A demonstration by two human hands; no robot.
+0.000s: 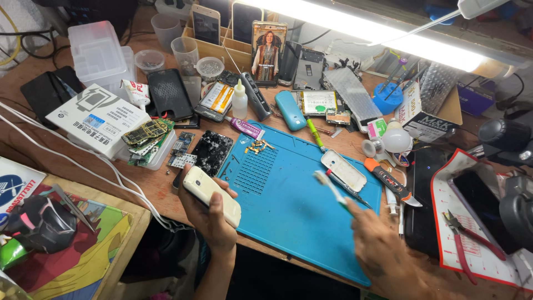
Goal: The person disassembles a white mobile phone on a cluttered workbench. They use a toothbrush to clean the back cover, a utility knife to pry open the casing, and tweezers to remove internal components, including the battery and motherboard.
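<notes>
Cream-coloured plastic marks the item in hand: a small bar-shaped phone body (211,195), gripped by the left hand (210,215) at the near-left corner of the blue silicone work mat (294,216). Its long axis runs from far-left to near-right, with the near-right end pointing toward the mat's middle. The left fingers are wrapped closed around it from below, thumb on the near edge.

The right hand (380,247) sits near-right, over the mat's near-right part, closed in a pinch on a toothbrush (332,190) with a pale green handle. The bristle head points far-left, toward the phone body, and hangs above bare mat. Brush head and phone body are apart, with open mat between them. The phone body lies to the left of the right hand, slightly farther.

A white back cover (344,169) lies just beyond the brush.
</notes>
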